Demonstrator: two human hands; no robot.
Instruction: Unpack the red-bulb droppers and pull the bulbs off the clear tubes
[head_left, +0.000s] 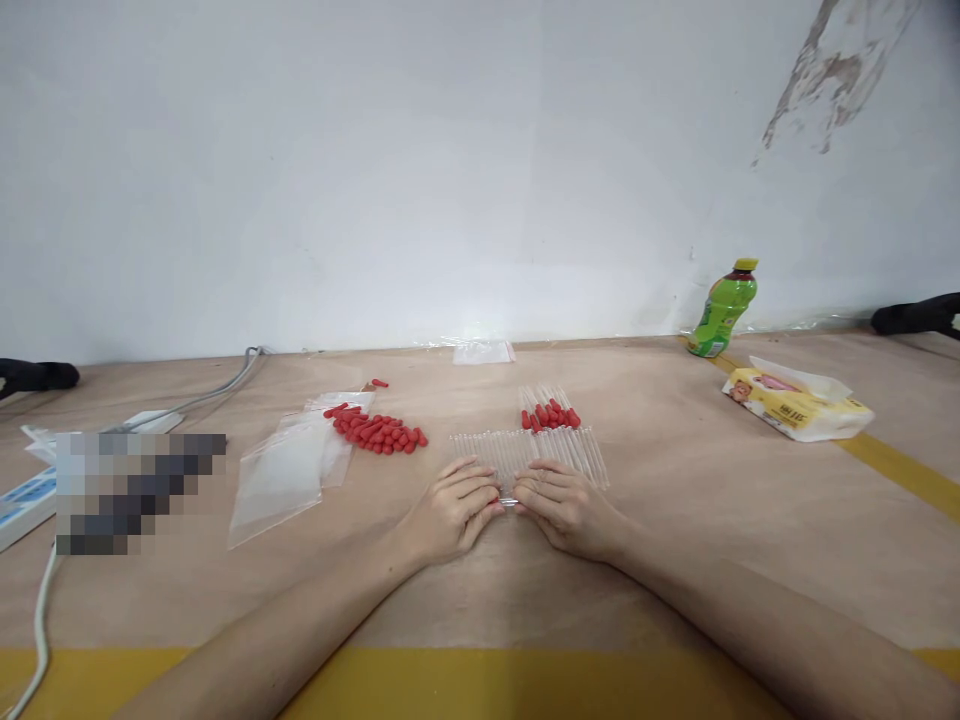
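My left hand [459, 508] and my right hand [568, 508] meet at the middle of the table. Between their pinched fingertips lies a thin clear dropper tube [508, 502], level, with a bit of red at the left fingers. Just beyond the hands is a row of clear tubes [592, 455] laid side by side, partly covered by my fingers. Behind that row, red rubber bulbs [551, 413] sit on the ends of further tubes. A heap of loose red bulbs [382, 433] lies to the left of my hands.
Clear plastic bags [281, 480] lie left of the heap, with one stray red bulb [380, 383] behind. A power strip [26, 505] with cables is far left. On the right stand a green bottle [724, 310] and a tissue pack [799, 405]. A white wall [450, 180] closes the back.
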